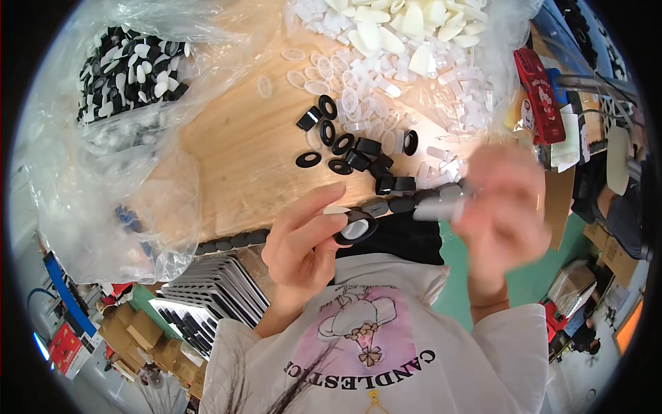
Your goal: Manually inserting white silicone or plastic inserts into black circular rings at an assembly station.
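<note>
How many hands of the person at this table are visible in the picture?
2. The left hand is near the picture's middle, holding a black ring-shaped piece; the right hand, blurred, is farther right, with a pale piece. Neither is hidden.

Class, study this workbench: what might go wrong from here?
Black parts near the front edge of the table might be knocked off by the right hand.
Clear ovals lie beside them, so the kinds might mix.
The left hand holds a black oval piece; it could slip.
</note>
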### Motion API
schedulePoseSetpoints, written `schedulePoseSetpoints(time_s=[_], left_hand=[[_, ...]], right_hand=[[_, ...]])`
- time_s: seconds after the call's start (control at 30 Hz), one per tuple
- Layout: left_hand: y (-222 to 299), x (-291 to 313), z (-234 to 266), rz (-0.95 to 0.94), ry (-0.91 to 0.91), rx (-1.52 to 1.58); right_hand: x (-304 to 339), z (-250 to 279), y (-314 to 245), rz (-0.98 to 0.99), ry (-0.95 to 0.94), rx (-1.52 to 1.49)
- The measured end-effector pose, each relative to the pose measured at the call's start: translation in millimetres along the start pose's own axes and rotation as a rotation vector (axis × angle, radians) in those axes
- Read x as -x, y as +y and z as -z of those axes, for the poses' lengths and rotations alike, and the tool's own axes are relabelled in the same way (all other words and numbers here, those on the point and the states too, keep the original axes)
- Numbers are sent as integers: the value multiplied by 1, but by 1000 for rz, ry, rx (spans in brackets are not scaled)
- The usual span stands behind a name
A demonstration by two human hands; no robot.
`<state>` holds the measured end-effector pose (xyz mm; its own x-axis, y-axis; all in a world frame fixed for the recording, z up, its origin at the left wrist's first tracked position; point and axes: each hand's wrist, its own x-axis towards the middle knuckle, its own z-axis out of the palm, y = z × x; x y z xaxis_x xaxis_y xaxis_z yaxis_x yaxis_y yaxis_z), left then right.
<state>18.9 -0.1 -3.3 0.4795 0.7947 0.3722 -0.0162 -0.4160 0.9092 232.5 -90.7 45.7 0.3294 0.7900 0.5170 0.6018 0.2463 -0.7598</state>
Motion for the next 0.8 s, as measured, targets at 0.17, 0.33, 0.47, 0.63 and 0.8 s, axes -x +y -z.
schedulePoseSetpoints(time_s=[0.17, 0.33, 0.47, 0.63, 0.8], left_hand=[[7, 1, 1, -58, -26, 41], [17, -5, 5, -83, -115, -69], [21, -5, 5, -89, -99, -61], [25, 0, 7, -11, -62, -47], [24, 0, 9, 18, -50, -27]], right_hand=[[17, -22, -29, 115, -21, 153], [20, -39, -33, 114, 51, 242], [24, -48, -32, 145, 52, 267], [27, -54, -36, 88, 21, 307], [23, -56, -39, 55, 32, 230]])
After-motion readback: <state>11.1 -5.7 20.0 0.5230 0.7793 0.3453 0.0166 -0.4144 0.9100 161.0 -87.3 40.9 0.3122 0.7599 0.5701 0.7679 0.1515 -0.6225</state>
